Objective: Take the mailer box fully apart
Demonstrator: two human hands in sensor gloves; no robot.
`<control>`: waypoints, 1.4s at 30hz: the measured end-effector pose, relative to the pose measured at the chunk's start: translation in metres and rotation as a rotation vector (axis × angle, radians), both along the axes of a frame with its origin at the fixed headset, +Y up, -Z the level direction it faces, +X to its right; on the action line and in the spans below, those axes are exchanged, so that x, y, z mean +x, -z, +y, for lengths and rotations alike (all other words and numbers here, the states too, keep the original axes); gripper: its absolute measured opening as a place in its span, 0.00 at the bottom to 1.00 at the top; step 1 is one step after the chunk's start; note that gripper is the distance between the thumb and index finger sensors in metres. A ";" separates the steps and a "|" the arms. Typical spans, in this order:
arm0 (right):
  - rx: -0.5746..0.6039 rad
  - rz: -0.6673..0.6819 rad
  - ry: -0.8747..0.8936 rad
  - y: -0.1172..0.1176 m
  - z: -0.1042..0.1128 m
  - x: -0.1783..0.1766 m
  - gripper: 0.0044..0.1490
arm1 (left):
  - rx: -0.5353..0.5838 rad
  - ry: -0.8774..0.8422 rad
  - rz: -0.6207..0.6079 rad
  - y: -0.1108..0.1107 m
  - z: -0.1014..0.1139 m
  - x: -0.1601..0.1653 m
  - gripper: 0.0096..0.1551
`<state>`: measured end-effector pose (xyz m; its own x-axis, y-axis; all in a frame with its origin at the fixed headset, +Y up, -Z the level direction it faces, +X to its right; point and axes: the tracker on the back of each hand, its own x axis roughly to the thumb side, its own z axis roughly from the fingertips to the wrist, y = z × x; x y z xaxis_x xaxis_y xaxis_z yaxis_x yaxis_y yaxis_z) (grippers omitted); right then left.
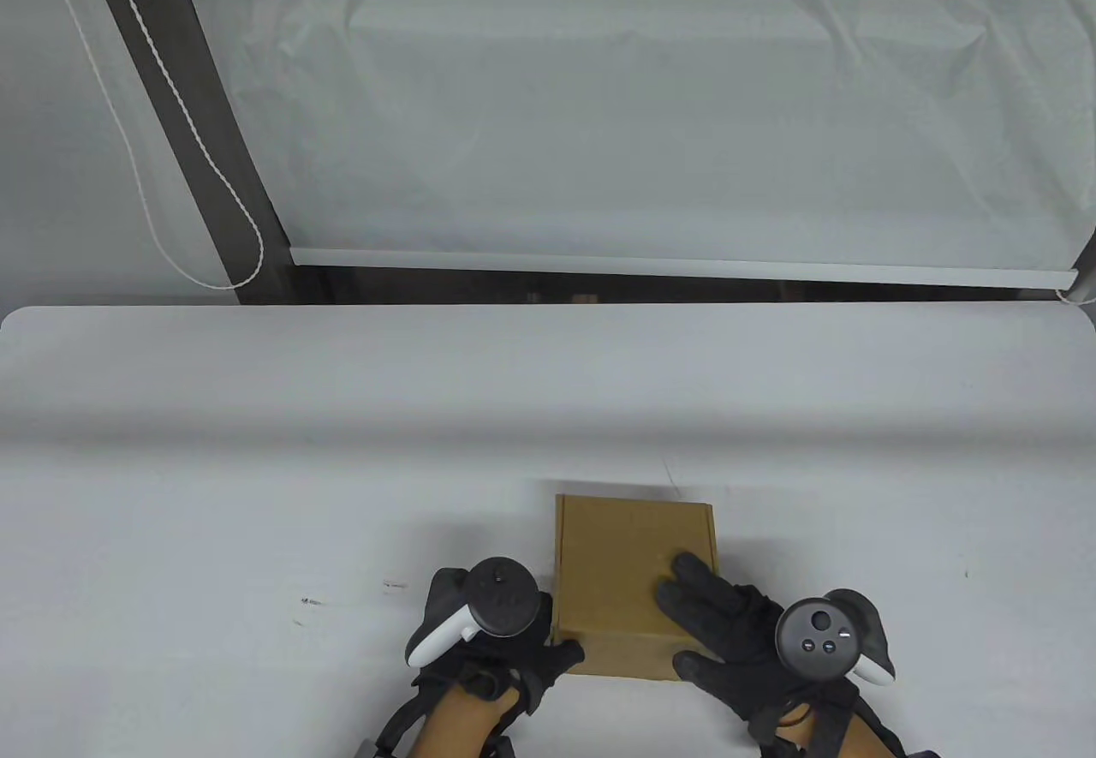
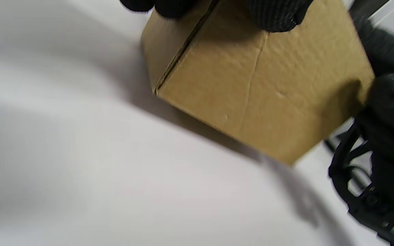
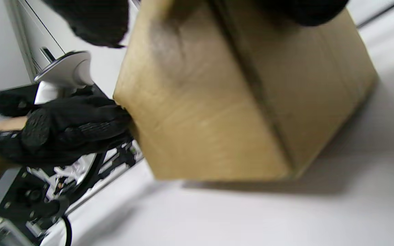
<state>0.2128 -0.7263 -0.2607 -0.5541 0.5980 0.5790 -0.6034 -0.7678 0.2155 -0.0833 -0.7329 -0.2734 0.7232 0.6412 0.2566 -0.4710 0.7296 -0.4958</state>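
A closed brown cardboard mailer box [image 1: 621, 561] sits on the white table [image 1: 257, 467] near its front edge. My left hand [image 1: 552, 634] grips the box's left front corner, with the thumb on the front face and the fingers on the left side. It also shows in the right wrist view [image 3: 67, 126]. My right hand [image 1: 689, 625] holds the right front part, fingers [image 1: 685, 582] flat on the lid and the thumb at the front edge. The box fills the left wrist view [image 2: 251, 92] and the right wrist view [image 3: 217, 102]. The lid seams look closed.
The table's far edge [image 1: 548, 308] runs across the middle of the table view. Behind it hang a white roller blind [image 1: 651, 107] and a looped cord [image 1: 214, 193] at the left. A few small dark specks [image 1: 308, 601] lie left of my hands.
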 end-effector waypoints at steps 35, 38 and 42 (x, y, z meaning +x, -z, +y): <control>-0.288 -0.250 0.272 0.004 0.005 0.030 0.36 | 0.198 0.011 -0.419 -0.041 0.042 0.056 0.63; -0.185 -0.250 0.247 0.001 0.014 0.031 0.36 | 0.245 0.008 -0.404 -0.044 0.046 0.055 0.61; 0.042 -0.143 0.146 -0.004 0.032 0.030 0.42 | 0.263 -0.018 -0.389 -0.043 0.046 0.053 0.60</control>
<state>0.2430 -0.6946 -0.2571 -0.5416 0.6553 0.5265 -0.7312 -0.6762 0.0895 -0.0302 -0.6865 -0.2307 0.5301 0.5295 0.6623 -0.3007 0.8477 -0.4371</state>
